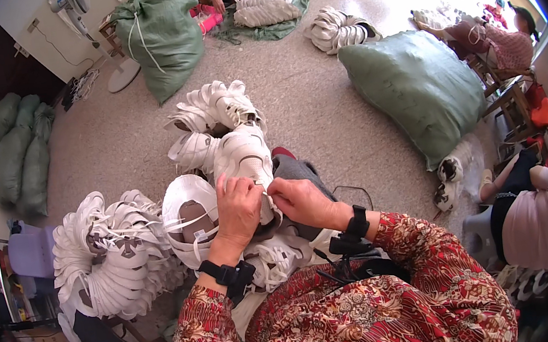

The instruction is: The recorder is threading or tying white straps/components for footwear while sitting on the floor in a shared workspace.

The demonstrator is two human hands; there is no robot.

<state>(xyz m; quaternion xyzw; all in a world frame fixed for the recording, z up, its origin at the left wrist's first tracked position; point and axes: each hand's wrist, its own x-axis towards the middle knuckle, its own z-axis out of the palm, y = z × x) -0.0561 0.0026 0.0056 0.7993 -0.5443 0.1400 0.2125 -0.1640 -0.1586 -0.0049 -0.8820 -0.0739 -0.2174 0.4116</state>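
Observation:
In my lap lies a row of nested white shoe uppers (242, 154), reaching away from me. My left hand (237, 209) is closed, its fingers curled on the near end of this row. Just right of it, my right hand (306, 201) pinches what looks like a thin white shoelace at the near upper; the fingertips hide part of it. Left of my left hand, a white upper (174, 201) with a brown lining stands with its opening showing. More white uppers with loose laces (275, 257) lie under my wrists. Both wrists wear black straps.
A big bundle of white uppers (116, 261) sits at my left. Full green sacks stand right ahead (416, 93), far left (160, 40) and by the wall (19, 152). A fan (123, 74) stands behind. Several people sit around, one in pink (536, 219) close at right.

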